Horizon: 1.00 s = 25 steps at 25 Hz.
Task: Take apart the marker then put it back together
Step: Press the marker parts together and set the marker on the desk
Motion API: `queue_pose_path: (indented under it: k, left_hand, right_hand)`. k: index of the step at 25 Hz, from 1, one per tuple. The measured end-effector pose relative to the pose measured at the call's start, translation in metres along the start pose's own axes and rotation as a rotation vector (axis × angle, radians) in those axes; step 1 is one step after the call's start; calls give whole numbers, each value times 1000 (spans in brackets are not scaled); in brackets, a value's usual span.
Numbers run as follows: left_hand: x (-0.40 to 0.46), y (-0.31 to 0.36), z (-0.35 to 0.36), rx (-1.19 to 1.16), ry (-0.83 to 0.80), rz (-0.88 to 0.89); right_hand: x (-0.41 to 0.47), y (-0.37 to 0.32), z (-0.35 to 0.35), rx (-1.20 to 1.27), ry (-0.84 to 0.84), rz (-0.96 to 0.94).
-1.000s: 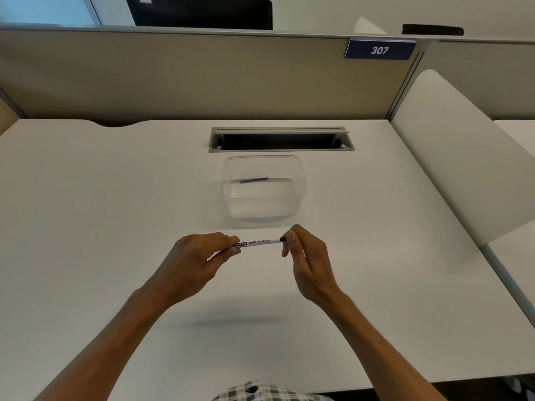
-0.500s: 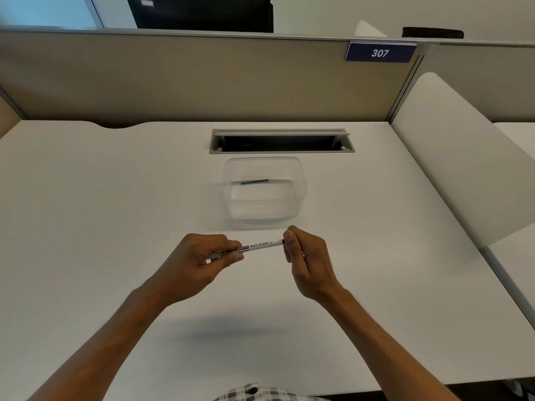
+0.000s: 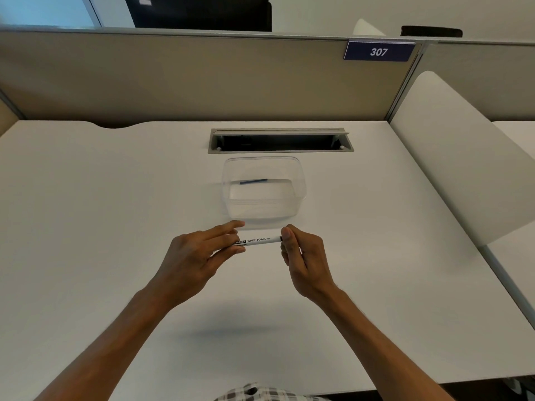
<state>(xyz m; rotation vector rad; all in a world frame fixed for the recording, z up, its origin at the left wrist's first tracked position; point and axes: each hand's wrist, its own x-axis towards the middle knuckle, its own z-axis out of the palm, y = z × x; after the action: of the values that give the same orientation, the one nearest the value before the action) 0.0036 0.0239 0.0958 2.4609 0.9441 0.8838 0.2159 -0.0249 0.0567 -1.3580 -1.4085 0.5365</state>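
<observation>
A white whiteboard marker (image 3: 259, 241) with black lettering lies level between my two hands, above the white desk (image 3: 86, 227). My left hand (image 3: 197, 256) holds its left end between the thumb and fingers, with the index finger stretched out above the barrel. My right hand (image 3: 301, 256) pinches the dark right end with thumb and fingertips. A thin dark blue rod (image 3: 253, 181) lies inside the clear plastic container (image 3: 299, 183) just beyond the hands.
A cable slot (image 3: 280, 140) with a raised flap is set into the desk behind the container. Beige partition panels stand at the back, with a blue sign reading 307 (image 3: 378, 51). A white curved divider (image 3: 451, 157) rises on the right.
My left hand's fingers have loosened and the index finger has stretched out straight above the marker. The marker has levelled slightly. My right hand keeps its pinch on the end.
</observation>
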Motion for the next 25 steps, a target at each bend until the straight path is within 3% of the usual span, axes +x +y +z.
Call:
queue_pose_path:
  k: [25]
  left_hand:
    - [0,2,1,231,67,223]
  right_hand:
    - [1,-14,6,105,19,194]
